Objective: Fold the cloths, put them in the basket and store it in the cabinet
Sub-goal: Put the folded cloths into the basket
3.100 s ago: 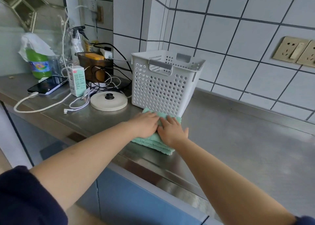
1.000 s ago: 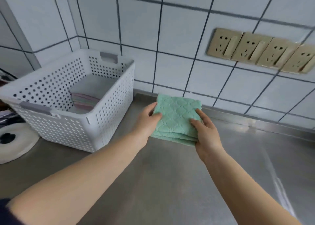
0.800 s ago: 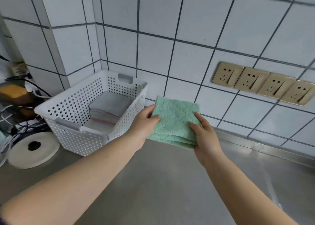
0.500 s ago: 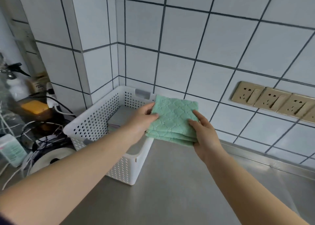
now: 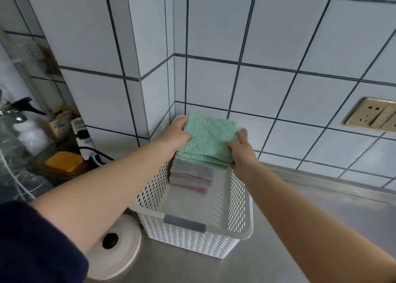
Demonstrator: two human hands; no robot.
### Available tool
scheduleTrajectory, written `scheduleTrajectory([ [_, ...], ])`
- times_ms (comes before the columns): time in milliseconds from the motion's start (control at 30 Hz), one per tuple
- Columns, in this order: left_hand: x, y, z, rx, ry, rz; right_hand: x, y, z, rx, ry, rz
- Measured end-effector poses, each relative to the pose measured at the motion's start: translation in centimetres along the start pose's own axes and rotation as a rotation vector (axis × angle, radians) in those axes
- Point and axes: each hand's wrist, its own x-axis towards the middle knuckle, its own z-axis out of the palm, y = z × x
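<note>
Left hand: the left hand (image 5: 176, 135) grips the left edge of the folded mint-green textured cloth (image 5: 209, 140), thumb on top and the other fingers hidden beneath it.
Right hand: the right hand (image 5: 242, 150) grips the cloth's right edge, thumb laid on the upper face and the other fingers curled under.
Green cloth: held flat and level between the two hands, folded into a thick square with its layered edges facing the camera; it hangs above the far end of the basket, directly over the stack inside, and whether it touches that stack cannot be told.
Stack in basket: a pile of folded grey and pink cloths (image 5: 191, 178) lies on the basket floor at the far end, toward the left wall.
Basket: the white perforated plastic basket (image 5: 237, 199) with a grey handle grip (image 5: 184, 223) on its near rim stands on the stainless steel countertop (image 5: 321, 218), its far end in the corner of the white tiled wall (image 5: 267, 47).
Left of basket: a round cream lid with a black knob (image 5: 111, 248) lies on the counter just beside the basket; farther back sit an orange-lidded container (image 5: 64, 161), a white power strip (image 5: 82, 136) with black cables and a spray bottle (image 5: 20, 119).
Right wall: a gold-coloured socket plate (image 5: 372, 117).
</note>
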Motion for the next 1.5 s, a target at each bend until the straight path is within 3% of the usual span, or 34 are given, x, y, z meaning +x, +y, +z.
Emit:
scheduleTrajectory([
  [200, 3.4, -3.8, 0.2, 0.168, 0.035, -0.179, 3.1, 2.6, 2.5, -0.165, 0.062, 0.074],
  [600, 6.1, -6.3, 0.9, 0.272, 0.045, -0.240, 6.3, 4.6, 4.0, -0.349, 0.144, 0.101],
  [767, 6.7, -7.0, 1.3, 0.477, -0.053, -0.261, 6.8, 6.1, 4.7, -0.373, 0.126, 0.146],
  [833, 6.6, -7.3, 1.6, 0.648, -0.046, -0.179, 6.9, 6.0, 4.7, -0.390, 0.130, 0.150],
  [933, 6.5, -7.5, 2.2, 0.836, 0.029, 0.171, 7.6, 5.3, 4.1, -0.343, 0.206, 0.149],
  [1000, 6.6, -7.2, 2.8, 0.930, -0.052, 0.299, 8.4, 5.9, 3.7, -0.242, 0.221, 0.263],
  [1133, 7.1, -7.6, 4.2, 1.124, -0.237, 0.215, 8.7, 7.8, 4.2, -0.065, 0.087, 0.486],
  [1500, 8.1, -10.4, 3.7, 1.177, -0.248, 0.068, 9.9, 10.3, 4.7, -0.164, -0.011, 0.386],
])
